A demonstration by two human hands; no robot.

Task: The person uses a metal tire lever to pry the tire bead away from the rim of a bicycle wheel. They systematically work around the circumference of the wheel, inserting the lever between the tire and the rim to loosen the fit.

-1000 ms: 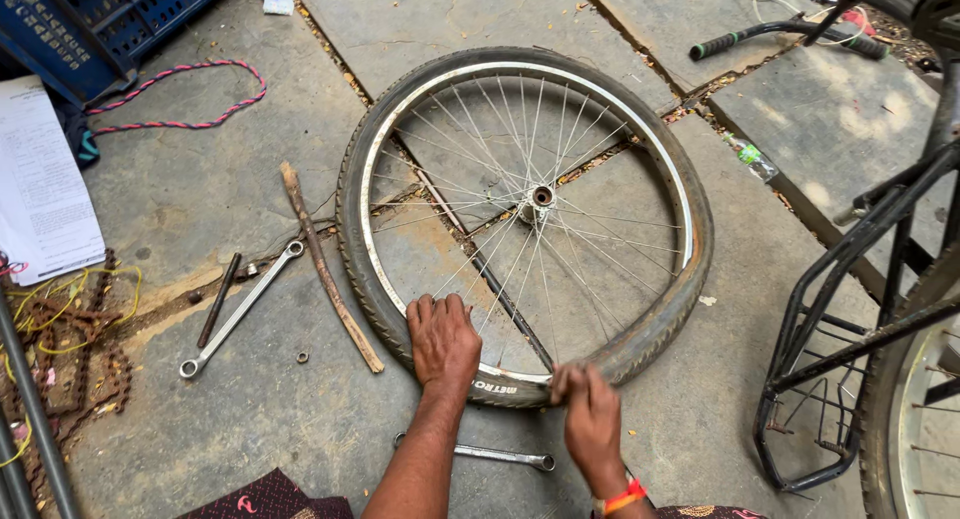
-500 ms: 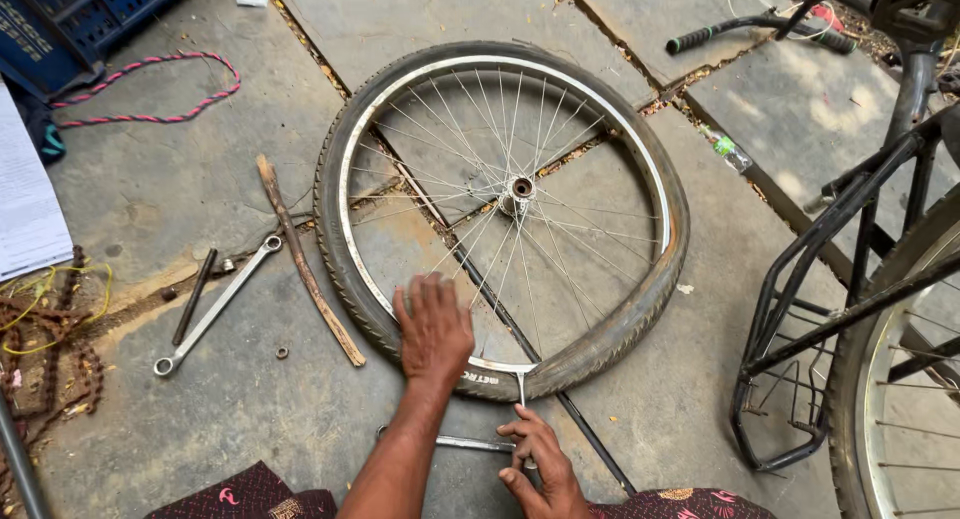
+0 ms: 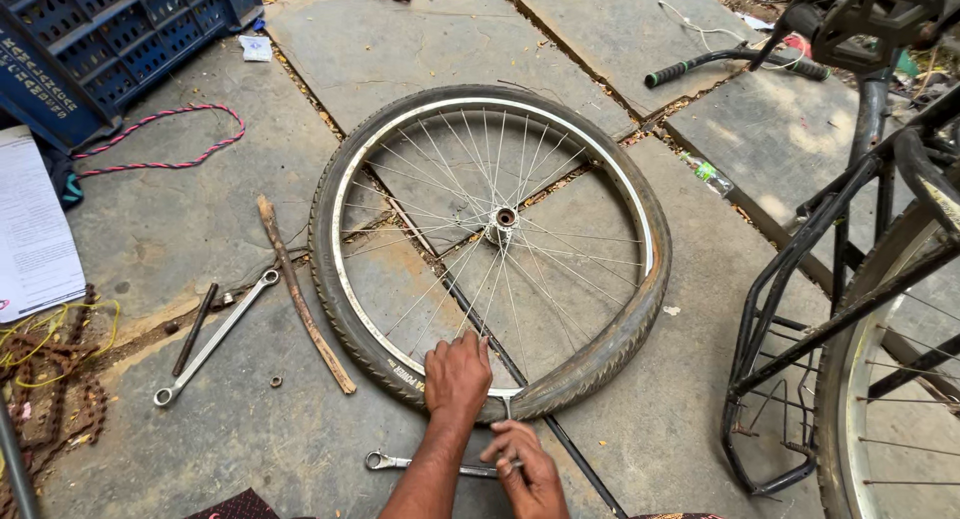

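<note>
We press our left hand [image 3: 457,375] flat on the tyre [image 3: 610,344] of the bicycle wheel [image 3: 490,249]; our right hand [image 3: 525,459] closes its fingers around a thin metal lever [image 3: 507,409] at the rim.

Under my left hand [image 3: 457,374] the tyre [image 3: 600,354] is dusty matt rubber, the rim [image 3: 400,139] shiny metal, the stick [image 3: 300,294] rough wood.

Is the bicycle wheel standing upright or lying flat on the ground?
Lying flat. The bicycle wheel rests on its side on the stone paving, with its hub facing up and the paving showing between the spokes.
</note>
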